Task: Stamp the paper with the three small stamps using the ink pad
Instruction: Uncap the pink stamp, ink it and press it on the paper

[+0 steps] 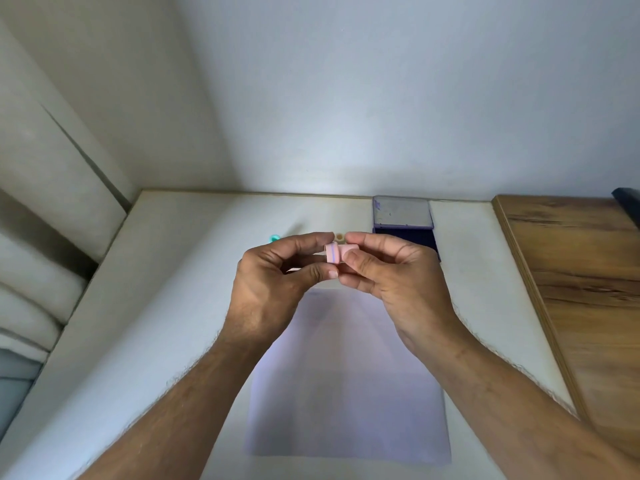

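Head view, looking down over both forearms to a white table [166, 306].

Pink stamp [335, 254]: short cylinder, long axis lying roughly level and running left to right, one end toward each hand. A thin blue-violet line rings it near its left end. Which end carries the stamping face cannot be told.

Position: stamp is held up between the two hands, above the far edge of the paper [346, 393] and clear of the table. Left hand [277, 275] has thumb and fingers curled in, pinching the stamp's left end; thumb tip sits below it, forefinger over the top. Right hand [391, 268] likewise curled, thumb and fingers gripping the right end, which is mostly covered. Fingertips of the two hands nearly meet under the stamp.

Look: pale pink, smooth, plastic-looking, small enough that the fingers hide much of it.

Paper: white sheet, lying flat on the table under the wrists, long side running away from the person; no marks can be made out on it.

Ink pad [403, 223]: open, lid raised at the back, dark violet pad partly behind the right hand.

Beige stamp [340, 236] stands on the table just beyond the fingertips. Teal stamp [274, 238] sits left of it, partly hidden by the left forefinger.

Wooden board [581, 271] lies along the table's right side.
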Available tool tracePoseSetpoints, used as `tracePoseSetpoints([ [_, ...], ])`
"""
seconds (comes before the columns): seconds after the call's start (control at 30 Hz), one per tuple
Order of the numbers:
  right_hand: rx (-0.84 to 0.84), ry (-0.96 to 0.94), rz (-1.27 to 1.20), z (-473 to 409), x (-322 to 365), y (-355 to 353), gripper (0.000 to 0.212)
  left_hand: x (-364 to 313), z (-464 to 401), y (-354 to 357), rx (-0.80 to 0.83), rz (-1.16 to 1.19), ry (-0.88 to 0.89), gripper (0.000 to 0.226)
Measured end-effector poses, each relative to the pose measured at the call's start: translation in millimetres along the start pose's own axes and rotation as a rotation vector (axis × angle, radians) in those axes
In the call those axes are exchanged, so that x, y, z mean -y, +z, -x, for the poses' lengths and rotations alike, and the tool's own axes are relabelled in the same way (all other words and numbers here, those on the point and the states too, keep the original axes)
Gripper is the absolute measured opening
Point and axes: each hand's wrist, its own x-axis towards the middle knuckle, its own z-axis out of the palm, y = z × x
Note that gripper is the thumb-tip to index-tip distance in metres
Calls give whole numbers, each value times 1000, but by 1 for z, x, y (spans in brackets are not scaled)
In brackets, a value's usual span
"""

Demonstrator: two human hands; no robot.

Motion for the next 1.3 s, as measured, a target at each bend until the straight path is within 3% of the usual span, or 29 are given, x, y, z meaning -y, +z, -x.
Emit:
tracePoseSetpoints([
  [0.17, -39, 44, -78, 0, 0, 2, 14, -3, 2, 2, -8, 51, 2, 33],
  [0.3, -34, 211, -398, -1, 3, 6, 13, -5, 2, 3, 7, 70, 5, 34],
  [0.43, 65, 308, -645, 0, 7, 7, 21, -6, 1, 1, -16, 150, 10, 31],
  [0.63, 162, 290, -742, 4, 12, 10, 21, -6, 0, -1, -52, 163, 16, 31],
  [1.1, 124, 199, -610, -3, 7, 5, 23, -3, 0, 0, -49, 138, 22, 32],
  [1.2, -15, 138, -452, -14, 4, -5, 20, -1, 0, 1, -55, 141, 11, 31],
  [1.3, -173, -49, -52, -24, 4, -24, 22, 1, -1, 2, -67, 113, 2, 31],
])
